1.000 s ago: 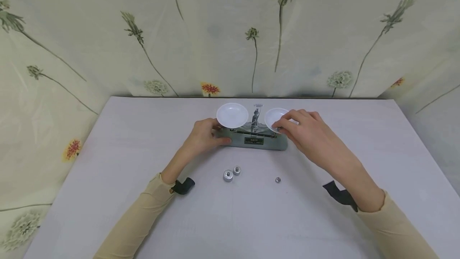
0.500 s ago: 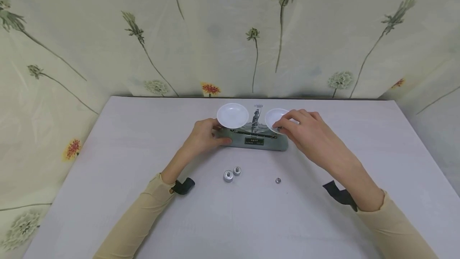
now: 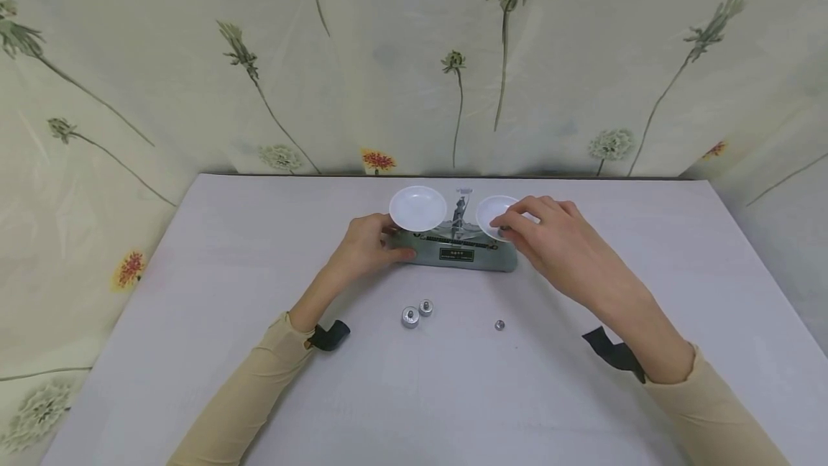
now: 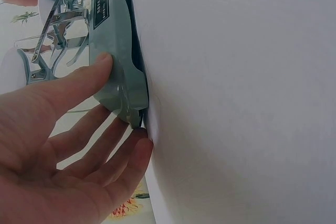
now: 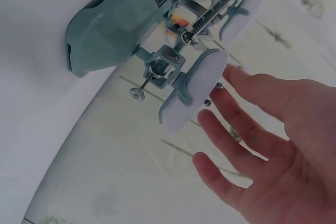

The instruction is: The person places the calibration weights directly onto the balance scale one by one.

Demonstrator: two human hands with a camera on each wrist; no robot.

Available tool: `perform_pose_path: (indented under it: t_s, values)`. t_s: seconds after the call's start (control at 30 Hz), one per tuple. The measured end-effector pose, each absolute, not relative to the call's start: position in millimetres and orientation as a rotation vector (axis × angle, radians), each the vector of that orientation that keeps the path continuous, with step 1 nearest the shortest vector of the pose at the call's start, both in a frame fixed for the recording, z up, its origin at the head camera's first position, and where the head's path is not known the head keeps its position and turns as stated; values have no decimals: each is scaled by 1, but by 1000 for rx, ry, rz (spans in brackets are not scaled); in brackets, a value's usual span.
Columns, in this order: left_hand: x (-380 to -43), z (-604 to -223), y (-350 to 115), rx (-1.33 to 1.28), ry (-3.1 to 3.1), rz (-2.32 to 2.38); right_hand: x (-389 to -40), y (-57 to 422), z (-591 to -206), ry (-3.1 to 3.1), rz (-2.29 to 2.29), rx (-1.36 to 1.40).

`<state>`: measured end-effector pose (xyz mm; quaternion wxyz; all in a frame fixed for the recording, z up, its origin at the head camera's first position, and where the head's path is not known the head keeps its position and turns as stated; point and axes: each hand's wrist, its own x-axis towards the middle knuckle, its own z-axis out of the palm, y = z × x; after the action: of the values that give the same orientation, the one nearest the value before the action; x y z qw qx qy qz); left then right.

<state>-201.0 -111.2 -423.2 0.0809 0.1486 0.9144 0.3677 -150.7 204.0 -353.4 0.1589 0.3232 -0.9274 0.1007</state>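
Note:
A green balance scale (image 3: 466, 257) with two white pans stands at the back of the table. My left hand (image 3: 369, 243) grips the left end of its base, thumb on the front and the other fingers around the end and back. Over the right pan (image 3: 494, 208), my right hand (image 3: 556, 243) pinches a small metal weight (image 5: 219, 85) between thumb and index finger, close to the pan's surface. Beside it in the right wrist view, another small weight's knob (image 5: 208, 103) shows above the rim. The left pan (image 3: 417, 208) carries nothing.
Two silver weights, a larger one (image 3: 410, 317) and a smaller one (image 3: 426, 307), stand in front of the scale. A tiny weight (image 3: 500, 325) lies farther right. Behind the table's back edge hangs a flower-printed cloth (image 3: 388, 78).

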Motion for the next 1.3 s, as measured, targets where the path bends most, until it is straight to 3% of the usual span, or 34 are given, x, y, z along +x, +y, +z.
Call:
perform_pose_path:
  t_s: [1.3]
  values:
    - [-201, -422, -111, 463, 2721, 1119, -130, 197, -348, -2520, 360, 1040]
